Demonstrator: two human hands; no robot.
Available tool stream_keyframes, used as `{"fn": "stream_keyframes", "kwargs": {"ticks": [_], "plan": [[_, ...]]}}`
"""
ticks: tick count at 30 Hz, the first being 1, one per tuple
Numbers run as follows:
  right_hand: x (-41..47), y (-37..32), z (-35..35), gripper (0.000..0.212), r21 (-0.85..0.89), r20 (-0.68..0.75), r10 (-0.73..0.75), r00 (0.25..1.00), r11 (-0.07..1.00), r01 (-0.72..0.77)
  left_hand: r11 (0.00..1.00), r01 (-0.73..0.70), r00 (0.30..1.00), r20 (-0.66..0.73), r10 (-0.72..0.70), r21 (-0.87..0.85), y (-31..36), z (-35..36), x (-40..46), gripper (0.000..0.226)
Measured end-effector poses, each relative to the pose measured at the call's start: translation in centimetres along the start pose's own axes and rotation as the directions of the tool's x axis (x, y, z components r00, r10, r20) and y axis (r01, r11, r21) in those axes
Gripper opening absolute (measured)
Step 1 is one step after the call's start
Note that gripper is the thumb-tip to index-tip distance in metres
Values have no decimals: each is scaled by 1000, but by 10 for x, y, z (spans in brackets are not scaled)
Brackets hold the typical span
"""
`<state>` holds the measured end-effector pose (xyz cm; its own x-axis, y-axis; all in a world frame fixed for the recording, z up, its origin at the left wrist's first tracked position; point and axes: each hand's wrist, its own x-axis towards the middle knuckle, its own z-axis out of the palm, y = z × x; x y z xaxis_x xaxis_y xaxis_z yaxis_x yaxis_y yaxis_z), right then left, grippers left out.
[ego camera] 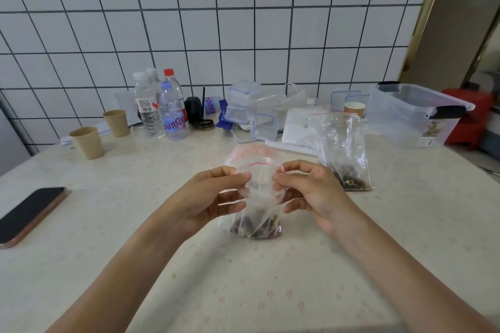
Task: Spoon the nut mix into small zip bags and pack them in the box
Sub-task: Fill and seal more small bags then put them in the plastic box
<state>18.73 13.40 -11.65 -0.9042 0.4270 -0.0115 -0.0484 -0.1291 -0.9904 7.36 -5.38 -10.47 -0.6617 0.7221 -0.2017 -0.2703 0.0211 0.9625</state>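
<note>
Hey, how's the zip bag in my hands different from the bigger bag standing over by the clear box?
The small zip bag is pinched at its mouth by the left hand and right hand; the large bag stands untouched. The small zip bag is squat, the large bag taller and mostly empty. The small zip bag sits nearest you, the large bag farther right. Both are clear, red-striped, with dark nut mix at the bottom.

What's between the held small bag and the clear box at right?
The small zip bag, pinched by left hand and right hand, has the bigger nut-mix bag standing upright on a direct line to the clear box; the box top looks open.
</note>
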Motion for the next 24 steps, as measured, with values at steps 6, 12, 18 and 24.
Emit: {"fn": "stream_keyframes", "kwargs": {"ticks": [6, 12, 18, 24], "plan": [[-4, -4, 2, 22, -608, -116, -497, 860, 720, 334, 851, -185, 871, -319, 374, 492, 14, 2, -5, 21], [-2, -20, 6, 6, -578, -77, -172, 982, 810, 97, 568, 9, 904, -249, 347, 823, 24, 4, -5, 9], [1, -32, -5, 23, -133, 121, 160, 980, 981, -144, 934, 68, 996, -83, -41, 352, 30, -6, 0, 41], [3, -31, -6, 9, -94, 216, 179, 960, 982, -162, 964, 62, 997, 29, -72, 259, 33, -3, 1, 37]]}}
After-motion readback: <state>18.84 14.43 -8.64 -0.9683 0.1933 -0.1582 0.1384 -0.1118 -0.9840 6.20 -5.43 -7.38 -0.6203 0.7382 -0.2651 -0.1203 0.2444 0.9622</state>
